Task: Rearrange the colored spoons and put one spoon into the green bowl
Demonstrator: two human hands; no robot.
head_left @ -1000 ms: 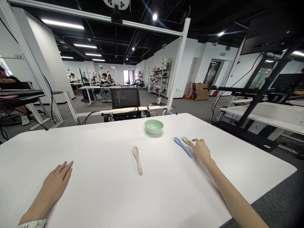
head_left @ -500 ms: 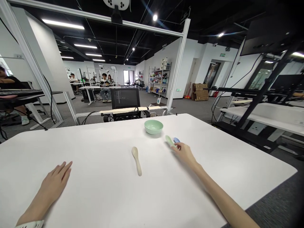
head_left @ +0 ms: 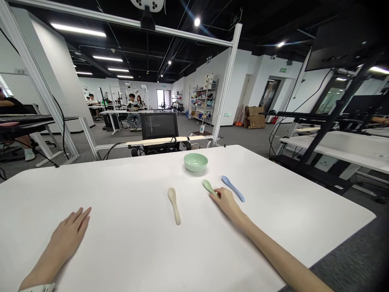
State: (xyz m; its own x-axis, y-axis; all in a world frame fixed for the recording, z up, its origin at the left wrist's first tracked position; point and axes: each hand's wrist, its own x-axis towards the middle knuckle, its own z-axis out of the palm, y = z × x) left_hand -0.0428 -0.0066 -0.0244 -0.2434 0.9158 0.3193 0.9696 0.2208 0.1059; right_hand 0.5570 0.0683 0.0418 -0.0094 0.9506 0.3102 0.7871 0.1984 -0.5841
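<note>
Saw a broad, smooth white table [head_left: 121,251] filling most of the lower frame. At lower left, noted the left hand [head_left: 67,233] laid palm-down, holding nothing, fingers nearly straight and slightly parted. Right of centre, found the right hand [head_left: 227,202] with fingers drawn in narrow, pinching the handle of a pale green, plastic-looking spoon [head_left: 209,187]; could not tell if resting on the table or just lifted. Above, near the far edge, made out a glossy, round, pale green bowl [head_left: 195,163], apart from the spoon. Counted also a beige, plastic-looking spoon [head_left: 174,205] at centre and a light blue, plastic-looking spoon [head_left: 234,188] just right of the hand. Judged the step in hand as positioning the green spoon between these two; judged the next move to call for a steady pinch and a wrist clear of the blue one. Read no brand or label; at upper right, spotted only a small green lit sign [head_left: 283,70], too tiny to decipher.
</note>
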